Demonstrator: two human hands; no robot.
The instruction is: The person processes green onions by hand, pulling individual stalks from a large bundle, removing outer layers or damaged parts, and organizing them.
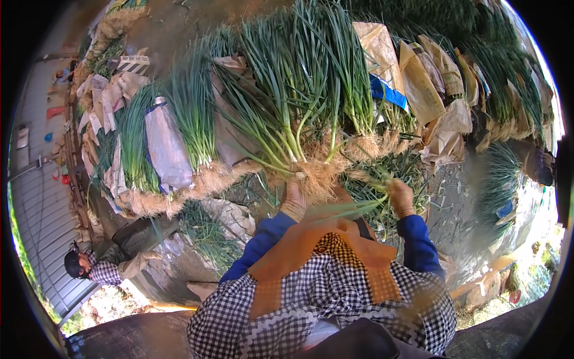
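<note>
Right in front of me a clump of green onions point(291, 140) leans out from the heap, with pale stalks and shaggy tan roots point(323, 173). At the near side of these roots is my left hand point(293, 202), closed on the root end of the clump; its fingers are partly hidden by the roots. My right hand point(400, 198), apart from the heap, grips a few loose green onions point(378, 190). Their green leaves trail left across my orange-brown apron point(329, 239).
Behind stands a long row of green onion bundles point(194, 113), some wrapped in paper or plastic sacks point(169, 143). Loose green leaves point(209, 239) litter the ground. Another person point(101, 266) in a dark cap works at the lower left. More onions point(499, 179) lie at the right.
</note>
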